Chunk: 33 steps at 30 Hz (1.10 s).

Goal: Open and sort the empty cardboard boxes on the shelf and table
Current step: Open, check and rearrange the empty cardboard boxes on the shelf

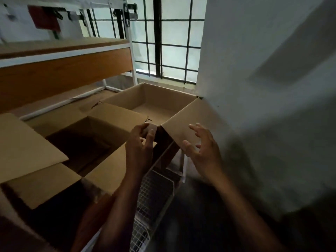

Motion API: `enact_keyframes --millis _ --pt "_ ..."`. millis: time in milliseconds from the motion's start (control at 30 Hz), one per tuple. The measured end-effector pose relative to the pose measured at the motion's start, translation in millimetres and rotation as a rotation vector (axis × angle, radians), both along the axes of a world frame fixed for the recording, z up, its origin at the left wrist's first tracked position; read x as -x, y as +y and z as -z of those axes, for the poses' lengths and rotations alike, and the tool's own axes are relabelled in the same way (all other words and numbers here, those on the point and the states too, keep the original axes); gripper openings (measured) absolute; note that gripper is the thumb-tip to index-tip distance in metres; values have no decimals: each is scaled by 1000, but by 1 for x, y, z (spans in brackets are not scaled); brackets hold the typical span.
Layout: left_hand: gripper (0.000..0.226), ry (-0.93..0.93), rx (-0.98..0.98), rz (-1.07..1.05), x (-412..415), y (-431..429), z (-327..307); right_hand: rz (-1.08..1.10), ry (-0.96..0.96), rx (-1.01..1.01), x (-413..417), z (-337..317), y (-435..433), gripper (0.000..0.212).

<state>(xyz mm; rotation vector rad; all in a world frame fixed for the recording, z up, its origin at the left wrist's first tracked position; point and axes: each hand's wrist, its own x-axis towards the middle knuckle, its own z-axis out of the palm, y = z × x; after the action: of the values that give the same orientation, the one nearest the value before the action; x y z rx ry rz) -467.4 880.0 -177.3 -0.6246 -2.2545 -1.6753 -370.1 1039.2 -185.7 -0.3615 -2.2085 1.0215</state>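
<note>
Two open brown cardboard boxes stand side by side. The far box (156,99) sits by the window with its near flap (183,122) hanging toward me. The near box (87,140) has all flaps spread and a dark, empty inside. My left hand (140,148) hovers at the corner where the boxes meet, fingers loosely curled and holding nothing. My right hand (201,146) is spread open just in front of the far box's near flap, fingertips close to it but not gripping.
A white-framed shelf with wooden boards (69,68) rises at the left. A barred window (169,42) is behind the boxes. A pale wall (263,88) closes off the right. Below my arms is a wire mesh rack (152,197) and dark floor.
</note>
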Motion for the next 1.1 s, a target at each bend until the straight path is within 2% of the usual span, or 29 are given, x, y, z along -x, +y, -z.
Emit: enact_keyframes --millis 133,233,333,433,600,700,800,900,1000,1033,1100 --pt "17 -171 -77 32 29 30 -1 18 -17 -11 41 -5 27 48" --pt "30 -272 -123 43 55 53 5 17 -21 -21 68 -7 53 44" --pt "41 -460 -200 27 84 79 13 8 -22 2 100 -6 85 40" --pt "39 -587 -183 -29 114 105 31 18 -15 37 138 -4 122 38" --pt "26 -443 35 -396 154 146 48 76 -69 89 217 5 201 39" --pt "29 -347 152 -599 168 166 54 99 -155 97 270 15 256 40" --pt "32 -297 180 -765 171 184 66 134 -240 160 313 27 300 33" --pt "35 -289 63 -948 166 199 77 238 -327 386 347 42 322 51" --pt "40 -529 -230 -1180 162 210 73 96 -500 620 369 62 338 78" --pt "41 -603 -306 -1190 161 213 70 25 -574 639 373 68 342 81" --pt "42 -682 -395 -1132 165 217 66 -78 -636 647 374 70 349 69"
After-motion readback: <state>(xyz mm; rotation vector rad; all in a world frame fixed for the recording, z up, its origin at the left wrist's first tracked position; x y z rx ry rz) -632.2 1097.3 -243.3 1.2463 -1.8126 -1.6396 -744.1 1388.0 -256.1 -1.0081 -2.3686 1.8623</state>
